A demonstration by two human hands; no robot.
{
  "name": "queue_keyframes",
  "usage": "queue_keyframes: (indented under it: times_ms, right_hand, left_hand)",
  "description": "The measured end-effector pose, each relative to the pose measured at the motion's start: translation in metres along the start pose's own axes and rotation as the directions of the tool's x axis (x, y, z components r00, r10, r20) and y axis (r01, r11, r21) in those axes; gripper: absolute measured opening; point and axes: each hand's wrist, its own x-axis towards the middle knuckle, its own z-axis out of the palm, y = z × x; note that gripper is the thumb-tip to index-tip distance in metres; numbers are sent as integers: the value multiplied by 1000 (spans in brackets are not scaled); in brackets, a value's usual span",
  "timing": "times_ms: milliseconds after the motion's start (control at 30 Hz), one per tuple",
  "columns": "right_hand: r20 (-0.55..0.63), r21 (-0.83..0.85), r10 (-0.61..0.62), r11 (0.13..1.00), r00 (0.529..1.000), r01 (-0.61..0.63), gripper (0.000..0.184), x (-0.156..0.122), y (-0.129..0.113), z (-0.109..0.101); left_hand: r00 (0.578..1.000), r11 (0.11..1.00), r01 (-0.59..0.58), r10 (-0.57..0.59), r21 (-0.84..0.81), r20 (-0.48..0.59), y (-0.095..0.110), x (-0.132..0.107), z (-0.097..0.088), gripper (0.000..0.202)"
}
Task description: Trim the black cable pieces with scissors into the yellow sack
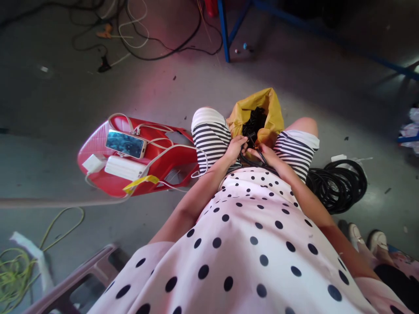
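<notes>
My left hand is closed in a pinch, its fingertips on a small black piece at the mouth of a yellow bag. Close beside it, my right hand has its fingers round a thin black cable that runs down over my lap. The yellow bag stands open between my knees. Inside it lies a heap of small black parts, too dark to name singly. The two hands nearly meet in front of this bag, and the exact shape of what the left fingertips pinch is unclear.
A red plastic stool on the left bears a phone, a white power strip and cords. Coiled black cable lies on the floor right of me. Another person's shoes are nearby. A blue metal frame stands ahead.
</notes>
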Motion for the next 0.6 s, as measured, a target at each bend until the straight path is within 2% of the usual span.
queue_keyframes:
  times_ms: [67, 167, 300, 400, 467, 600]
  right_hand:
    - [26, -53, 14, 999, 1000, -13, 62, -1, -3, -2]
    - [-4, -112, 19, 994, 1000, -20, 60, -3, -7, -3]
    - [-36, -165, 22, 986, 999, -28, 56, -2, -4, -2]
    - [-83, -188, 6, 982, 996, -22, 56, 2, 3, 1]
    - [-130, -178, -3, 984, 992, -20, 58, 5, 7, 4]
    - [-189, -55, 22, 998, 982, -33, 63, 10, 12, 5]
  left_hand:
    - [1000, 999, 19, -19, 29, -2, -1, 0, 1, 30]
    - [1000, 998, 27, -28, 64, 5, -1, 1, 0, 31]
    - [994, 995, 44, -52, 93, 94, 0, 6, -5, 30]
    - [990, 995, 60, -70, 83, 120, 1, 8, -7, 29]
    - [994, 998, 49, -53, 49, 91, 2, 7, -6, 29]
    - [1000, 999, 13, -13, -43, -7, 0, 1, 0, 24]
